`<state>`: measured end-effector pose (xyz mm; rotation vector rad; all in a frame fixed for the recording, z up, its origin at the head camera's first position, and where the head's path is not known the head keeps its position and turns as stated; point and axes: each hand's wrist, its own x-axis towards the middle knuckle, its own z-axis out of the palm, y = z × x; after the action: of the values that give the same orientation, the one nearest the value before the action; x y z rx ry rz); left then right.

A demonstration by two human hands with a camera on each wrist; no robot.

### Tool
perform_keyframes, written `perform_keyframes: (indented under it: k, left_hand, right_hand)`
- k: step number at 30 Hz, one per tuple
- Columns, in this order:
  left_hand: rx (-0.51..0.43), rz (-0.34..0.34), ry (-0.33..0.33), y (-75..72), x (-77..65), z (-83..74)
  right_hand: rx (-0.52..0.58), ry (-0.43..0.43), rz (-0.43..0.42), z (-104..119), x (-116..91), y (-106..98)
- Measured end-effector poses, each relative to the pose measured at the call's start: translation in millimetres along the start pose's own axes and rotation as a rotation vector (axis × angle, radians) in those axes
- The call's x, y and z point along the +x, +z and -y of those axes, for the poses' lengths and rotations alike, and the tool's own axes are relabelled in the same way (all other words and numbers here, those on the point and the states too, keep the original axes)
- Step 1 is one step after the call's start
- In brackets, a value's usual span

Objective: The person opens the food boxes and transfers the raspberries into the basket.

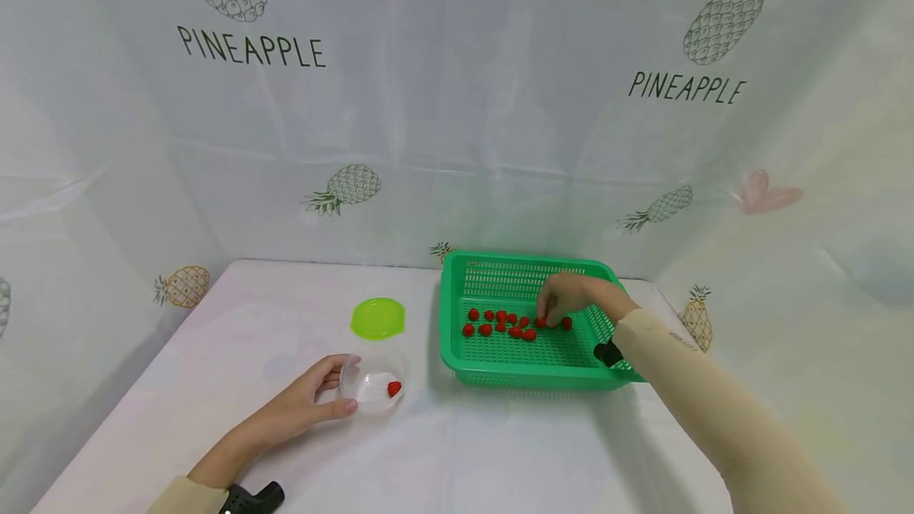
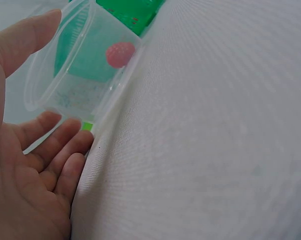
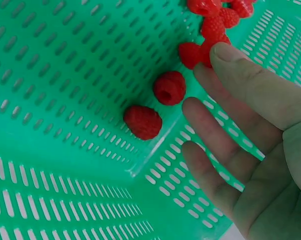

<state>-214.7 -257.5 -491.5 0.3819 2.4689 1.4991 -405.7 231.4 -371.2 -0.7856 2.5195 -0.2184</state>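
My left hand (image 1: 303, 403) holds a clear plastic tub (image 2: 85, 60) by its side, thumb at the rim and fingers under the far side. One red raspberry (image 1: 394, 389) lies inside the tub. Over in the green basket (image 1: 450, 316), my right hand (image 1: 567, 297) reaches down among several raspberries (image 1: 501, 327). The right thumb and index finger pinch a raspberry (image 3: 208, 49), while the other fingers stay loosely spread. Two more raspberries (image 3: 169, 88) lie near those fingertips on the slotted basket floor.
A lime-green lid (image 1: 378, 318) lies flat on the table behind the tub. The table has a white cloth (image 1: 457, 458), and a pineapple-print curtain (image 1: 471, 117) hangs along its back and sides. The basket's raised walls surround my right hand.
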Motion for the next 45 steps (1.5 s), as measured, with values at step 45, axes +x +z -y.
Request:
perform_keyframes:
  k: [45]
  left_hand:
    - [0.018,-0.017,-0.012,1.5,0.2,0.2]
  right_hand:
    - [0.001,-0.422,-0.486,133,-58,-19]
